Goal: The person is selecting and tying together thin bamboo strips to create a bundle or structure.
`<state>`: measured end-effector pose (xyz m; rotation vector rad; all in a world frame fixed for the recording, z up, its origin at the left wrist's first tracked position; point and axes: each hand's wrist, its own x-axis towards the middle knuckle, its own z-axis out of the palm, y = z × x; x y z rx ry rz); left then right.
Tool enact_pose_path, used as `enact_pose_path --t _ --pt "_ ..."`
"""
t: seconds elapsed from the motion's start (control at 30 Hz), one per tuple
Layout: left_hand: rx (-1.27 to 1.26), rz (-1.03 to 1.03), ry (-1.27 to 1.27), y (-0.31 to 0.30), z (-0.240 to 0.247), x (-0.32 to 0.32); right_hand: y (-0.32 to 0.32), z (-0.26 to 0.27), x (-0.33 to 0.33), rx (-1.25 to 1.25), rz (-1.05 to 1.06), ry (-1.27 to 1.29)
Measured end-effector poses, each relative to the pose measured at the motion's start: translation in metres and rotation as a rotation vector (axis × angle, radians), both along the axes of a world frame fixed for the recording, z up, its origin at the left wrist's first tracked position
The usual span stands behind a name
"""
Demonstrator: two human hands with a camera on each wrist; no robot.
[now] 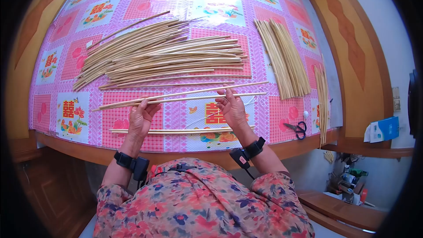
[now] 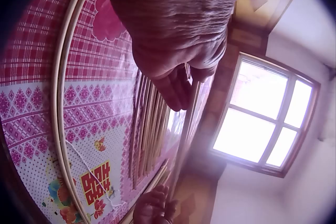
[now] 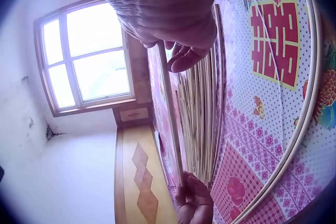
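Observation:
My left hand (image 1: 142, 117) pinches thin pale wooden sticks (image 1: 176, 93) toward their left part, thumb and fingertips closed on them. Farther along the same sticks, my right hand (image 1: 232, 108) grips with thumb and forefinger, its other fingers loosely bent. In the right wrist view a single stick (image 3: 171, 113) runs from the right hand down to the left hand (image 3: 194, 203). Two more sticks (image 1: 176, 131) lie side by side near the table's front edge. White string (image 1: 260, 100) trails on the cloth beside the right hand.
Behind the hands spreads a big pile of loose sticks (image 1: 176, 59). Bundled sticks (image 1: 286, 61) lie at the right, with a thinner bunch (image 1: 322, 105) beyond them. Dark-handled scissors (image 1: 300, 130) rest near the front right. A patterned pink cloth (image 1: 101, 123) covers the table.

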<state>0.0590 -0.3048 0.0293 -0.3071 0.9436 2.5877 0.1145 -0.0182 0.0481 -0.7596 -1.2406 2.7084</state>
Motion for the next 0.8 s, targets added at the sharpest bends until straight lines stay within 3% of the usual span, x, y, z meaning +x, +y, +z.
enact_pose_path --t 0.17,0.37,0.57,0.8 --pt "-0.003 -0.019 -0.031 -0.002 -0.005 0.002 0.011 -0.012 -0.001 -0.033 -0.061 0.049" --pt "0.002 0.025 -0.044 -0.006 -0.011 -0.001 0.011 -0.012 0.002 -0.116 0.065 0.019" --pt "0.018 0.029 0.008 0.004 -0.008 -0.002 0.022 -0.044 0.01 -0.146 0.025 0.069" --pt "0.052 0.071 -0.003 -0.001 -0.011 -0.004 0.035 -0.037 0.017 -0.121 -0.023 -0.006"
